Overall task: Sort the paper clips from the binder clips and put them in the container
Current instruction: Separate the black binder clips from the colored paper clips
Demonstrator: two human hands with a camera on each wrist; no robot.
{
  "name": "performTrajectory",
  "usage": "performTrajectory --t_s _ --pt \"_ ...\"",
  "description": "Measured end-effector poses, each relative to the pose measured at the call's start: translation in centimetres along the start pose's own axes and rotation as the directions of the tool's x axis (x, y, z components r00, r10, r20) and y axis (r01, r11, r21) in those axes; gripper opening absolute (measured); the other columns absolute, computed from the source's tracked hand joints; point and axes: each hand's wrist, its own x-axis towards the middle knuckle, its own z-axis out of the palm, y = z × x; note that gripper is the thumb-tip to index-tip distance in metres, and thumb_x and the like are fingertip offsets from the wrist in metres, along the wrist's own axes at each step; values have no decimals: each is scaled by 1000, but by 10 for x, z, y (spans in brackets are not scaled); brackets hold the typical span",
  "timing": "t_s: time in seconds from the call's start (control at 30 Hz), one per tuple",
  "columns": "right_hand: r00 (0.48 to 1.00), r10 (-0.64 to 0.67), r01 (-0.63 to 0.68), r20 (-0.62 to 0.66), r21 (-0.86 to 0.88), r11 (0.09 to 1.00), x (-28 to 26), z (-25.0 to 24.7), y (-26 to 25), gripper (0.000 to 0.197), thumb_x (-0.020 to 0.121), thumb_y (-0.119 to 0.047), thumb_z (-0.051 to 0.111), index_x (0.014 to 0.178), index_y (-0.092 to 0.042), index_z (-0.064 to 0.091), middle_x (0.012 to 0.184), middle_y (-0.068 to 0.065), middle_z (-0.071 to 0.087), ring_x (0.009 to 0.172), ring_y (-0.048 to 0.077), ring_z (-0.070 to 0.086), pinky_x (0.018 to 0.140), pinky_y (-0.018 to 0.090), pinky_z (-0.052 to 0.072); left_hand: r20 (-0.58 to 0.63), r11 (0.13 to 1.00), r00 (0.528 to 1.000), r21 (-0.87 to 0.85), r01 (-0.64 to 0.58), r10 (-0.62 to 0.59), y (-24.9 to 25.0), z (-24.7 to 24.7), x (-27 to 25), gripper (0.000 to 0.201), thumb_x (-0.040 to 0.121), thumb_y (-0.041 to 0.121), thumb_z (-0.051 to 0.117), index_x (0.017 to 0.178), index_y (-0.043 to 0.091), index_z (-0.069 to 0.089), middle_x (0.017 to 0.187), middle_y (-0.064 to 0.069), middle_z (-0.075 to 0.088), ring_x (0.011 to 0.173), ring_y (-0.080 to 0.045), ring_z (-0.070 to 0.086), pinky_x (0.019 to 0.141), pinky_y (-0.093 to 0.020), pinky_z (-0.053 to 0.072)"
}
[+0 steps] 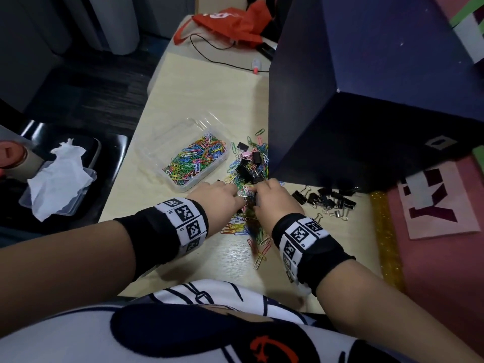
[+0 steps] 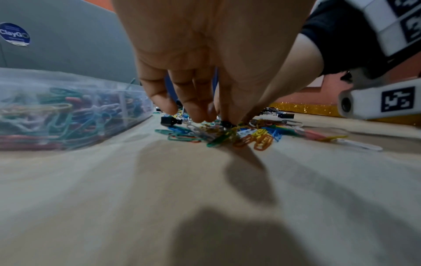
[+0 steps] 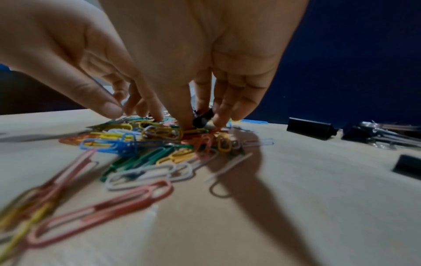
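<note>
A clear plastic container (image 1: 221, 163) holding coloured paper clips (image 1: 193, 161) sits left of a mixed pile (image 1: 248, 163) of paper clips and black binder clips. My left hand (image 1: 222, 197) reaches into the near end of the pile, thumb and fingertips (image 2: 200, 113) drawn together on paper clips (image 2: 218, 136). Next to it, my right hand (image 1: 272, 197) pinches a small black binder clip (image 3: 202, 117) between thumb and fingers. Sorted black binder clips (image 1: 327, 200) lie in a heap to the right.
A tall dark blue board (image 1: 366, 100) stands right behind the pile. Loose paper clips (image 1: 258, 247) lie near the table's front edge. A chair with tissue on a plastic lid (image 1: 60, 176) is at the left, a red bag (image 1: 230, 24) at the far end.
</note>
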Motion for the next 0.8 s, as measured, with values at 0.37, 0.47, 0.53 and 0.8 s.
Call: performTrajectory --t_s 0.37,0.47,0.53,0.8 --pt "912 375 -316 -164 301 900 -21 -15 41 38 86 -29 57 119 -16 44 121 5 46 106 24 52 82 33 42 75 997 997 74 -22 17 4 -10 11 19 91 17 48 109 16 53 97 -6 55 89 -29 57 71 -36 44" --pt "858 469 -405 -210 287 868 -24 -16 58 39 90 -29 53 124 -13 43 127 9 47 115 29 49 89 37 42 115 993 993 109 -40 28 9 -14 11 24 84 12 54 108 15 50 94 -6 56 86 -29 59 69 -35 44" --pt "816 518 -464 -257 243 852 -28 -14 67 42 91 -29 52 128 -14 41 131 10 45 120 29 44 95 41 38 115 996 993 86 -25 15 11 -17 13 28 83 11 55 110 17 49 95 -5 57 86 -28 60 69 -34 42" --pt "979 181 -158 -94 212 964 -41 -4 64 36 90 -9 48 125 -17 53 127 5 44 115 23 47 98 30 38 -7 999 1000 -32 -5 5 13 -33 20 28 91 11 48 113 22 62 107 -3 56 92 -25 60 73 -33 48"
